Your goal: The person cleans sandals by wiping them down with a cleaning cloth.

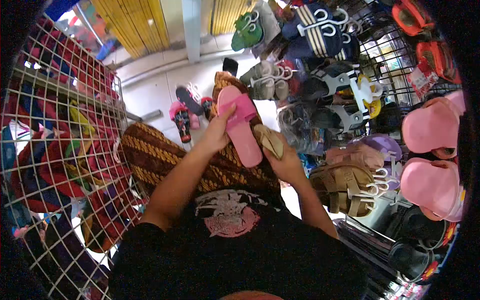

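Observation:
A pink slide sandal (243,135) with a brighter pink strap is held over my lap, its toe end pointing up and away. My left hand (218,132) grips its left edge near the strap, thumb on top. On the sandal's right side, my right hand (286,159) is closed on a crumpled beige cloth (270,142), close to the sole's edge. Beneath both hands lies brown patterned fabric (200,167) over my legs.
A wire grid (65,150) with colourful items stands at the left. Several small sandals (189,101) lie on the pale floor ahead. At the right hang brown sandals (345,185), pink clogs (431,182) and other footwear on white hangers.

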The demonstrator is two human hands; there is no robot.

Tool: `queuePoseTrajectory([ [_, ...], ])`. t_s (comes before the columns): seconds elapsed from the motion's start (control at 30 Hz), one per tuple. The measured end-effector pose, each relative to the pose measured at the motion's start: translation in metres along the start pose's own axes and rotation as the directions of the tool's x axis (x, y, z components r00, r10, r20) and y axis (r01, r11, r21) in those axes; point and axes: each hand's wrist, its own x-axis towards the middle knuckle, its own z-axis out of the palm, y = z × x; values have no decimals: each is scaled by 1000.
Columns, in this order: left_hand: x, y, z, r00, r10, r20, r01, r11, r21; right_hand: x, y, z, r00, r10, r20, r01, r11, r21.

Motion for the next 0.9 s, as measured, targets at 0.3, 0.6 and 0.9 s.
queuePoseTrajectory([
  [0.3,12,-2,-20,996,-89,-2,84,943,-322,21,-8,32,983,-165,-75,112,879,-463],
  [0.6,-1,11,-15,998,65,-19,-67,990,-128,23,-19,17,982,-165,94,190,838,-512],
  [0.9,-3,24,-2,988,-66,-136,40,981,-188,19,-11,16,932,-288,221,361,793,-490],
])
